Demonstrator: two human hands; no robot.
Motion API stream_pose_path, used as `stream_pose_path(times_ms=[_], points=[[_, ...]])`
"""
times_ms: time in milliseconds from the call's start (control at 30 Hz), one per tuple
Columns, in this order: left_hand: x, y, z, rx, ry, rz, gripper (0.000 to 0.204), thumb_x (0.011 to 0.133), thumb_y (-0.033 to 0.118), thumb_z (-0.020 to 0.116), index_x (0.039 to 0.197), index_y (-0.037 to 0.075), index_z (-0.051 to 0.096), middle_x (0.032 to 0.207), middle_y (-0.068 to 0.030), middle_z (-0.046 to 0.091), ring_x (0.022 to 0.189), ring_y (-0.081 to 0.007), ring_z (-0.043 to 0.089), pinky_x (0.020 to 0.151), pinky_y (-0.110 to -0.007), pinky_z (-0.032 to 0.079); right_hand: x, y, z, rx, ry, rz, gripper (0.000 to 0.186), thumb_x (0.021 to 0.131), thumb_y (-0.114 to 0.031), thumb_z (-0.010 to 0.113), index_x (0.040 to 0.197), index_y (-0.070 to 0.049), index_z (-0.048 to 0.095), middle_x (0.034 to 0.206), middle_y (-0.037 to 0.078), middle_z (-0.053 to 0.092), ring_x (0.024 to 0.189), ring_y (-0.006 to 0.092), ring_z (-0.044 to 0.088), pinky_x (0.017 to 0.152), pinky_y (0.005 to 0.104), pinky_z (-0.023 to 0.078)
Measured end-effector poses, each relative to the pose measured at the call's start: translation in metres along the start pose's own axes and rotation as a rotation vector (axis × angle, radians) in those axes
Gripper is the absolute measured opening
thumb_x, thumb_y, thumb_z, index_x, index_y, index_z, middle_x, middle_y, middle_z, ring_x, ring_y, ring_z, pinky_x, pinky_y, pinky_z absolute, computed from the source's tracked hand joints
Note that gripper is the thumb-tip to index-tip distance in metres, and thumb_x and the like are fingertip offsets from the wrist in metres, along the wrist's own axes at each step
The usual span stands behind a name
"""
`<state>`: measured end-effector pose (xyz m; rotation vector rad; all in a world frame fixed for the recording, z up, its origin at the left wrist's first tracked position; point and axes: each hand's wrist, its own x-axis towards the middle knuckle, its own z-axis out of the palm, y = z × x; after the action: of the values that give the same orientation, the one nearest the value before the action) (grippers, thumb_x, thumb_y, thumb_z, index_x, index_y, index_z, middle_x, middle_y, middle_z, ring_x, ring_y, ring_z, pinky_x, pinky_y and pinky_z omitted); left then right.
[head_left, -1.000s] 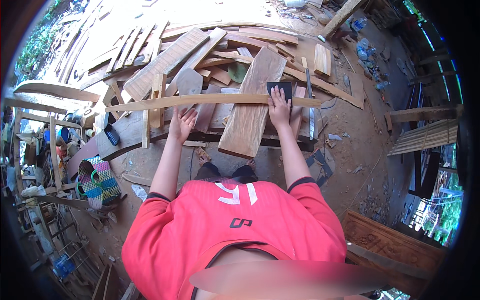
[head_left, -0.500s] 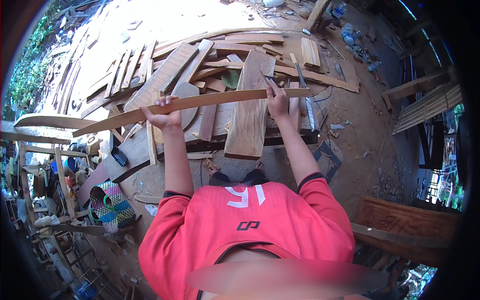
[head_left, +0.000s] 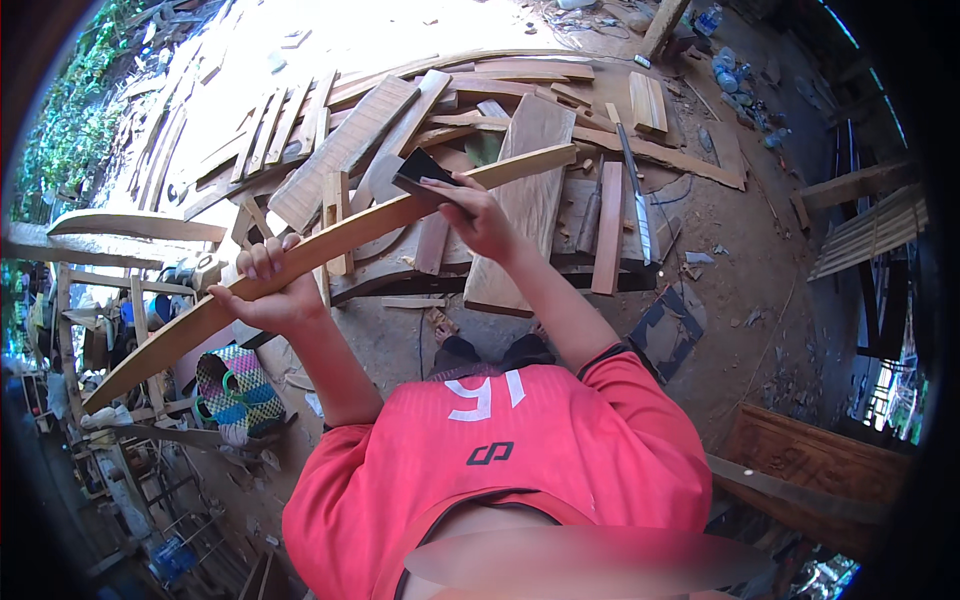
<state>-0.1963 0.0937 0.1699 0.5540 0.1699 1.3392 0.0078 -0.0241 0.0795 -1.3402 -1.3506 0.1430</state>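
Note:
A long, thin wooden strip (head_left: pixel 340 236) slants across in front of me, its left end lower and nearer, raised over a bench heaped with boards. My left hand (head_left: pixel 275 290) is closed round it left of the middle, thumb below and fingers over the top. Farther right along the strip, my right hand (head_left: pixel 474 213) is closed on a dark folded sheet that looks like sandpaper (head_left: pixel 424 172). That sheet lies against the strip's face and upper edge. Beneath the right hand, a wide plank (head_left: pixel 512 245) rests on the bench, pointing toward me.
Several loose boards (head_left: pixel 345 150) cover the bench. A metal bar (head_left: pixel 634 190) and a reddish-brown slat (head_left: pixel 607 230) lie at its right. A woven basket (head_left: pixel 240 390) stands at lower left, near a wooden rack. Plastic bottles (head_left: pixel 730 72) lie far right; a carved panel (head_left: pixel 800 455) is at lower right.
The strip has tilted, its left end swinging down toward me. My right hand has slid left along it, and the dark sheet now shows plainly. My left hand has moved left and nearer.

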Motion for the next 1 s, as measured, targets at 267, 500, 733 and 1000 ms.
stream_pose_path(times_ms=[267,500,733,1000], points=[[-0.015,-0.009,0.011,0.258,-0.215,0.244,0.048,0.084,0.055,0.033,0.062,0.013,0.032,0.049,0.0004,0.029,0.044,-0.0115,0.027,0.055,-0.029,0.026,-0.032,0.097,-0.082,-0.649,0.17,0.482,0.029,0.086,-0.028,0.045,0.102,-0.007,0.058,0.094,0.013,0.061,0.087,0.0305,0.058,0.099,0.0529,0.021],[-0.022,-0.015,0.019,0.253,-0.255,0.336,0.038,0.086,0.043,0.035,0.063,0.012,0.032,0.048,0.0013,0.028,0.042,-0.0106,0.027,0.053,-0.029,0.024,-0.03,-0.028,0.003,-0.194,0.145,0.083,0.027,0.083,-0.011,0.049,0.109,-0.013,0.056,0.112,0.002,0.056,0.109,0.0161,0.049,0.1,0.0544,0.001],[-0.023,-0.019,0.011,0.294,-0.264,0.19,0.035,0.084,0.04,0.038,0.062,0.013,0.031,0.048,0.002,0.027,0.045,-0.0113,0.028,0.063,-0.033,0.028,-0.067,0.095,-0.08,-0.558,0.277,0.713,0.03,0.087,-0.027,0.045,0.113,-0.015,0.054,0.111,0.009,0.056,0.102,0.0272,0.053,0.095,0.0624,0.011],[-0.019,-0.009,0.022,0.276,-0.227,0.134,0.033,0.082,0.037,0.038,0.059,0.014,0.033,0.048,0.0018,0.028,0.045,-0.011,0.027,0.062,-0.032,0.029,-0.05,-0.004,-0.017,-0.207,0.169,0.303,0.028,0.088,-0.026,0.044,0.111,-0.015,0.055,0.112,0.005,0.056,0.11,0.0212,0.048,0.095,0.0638,0.007]])
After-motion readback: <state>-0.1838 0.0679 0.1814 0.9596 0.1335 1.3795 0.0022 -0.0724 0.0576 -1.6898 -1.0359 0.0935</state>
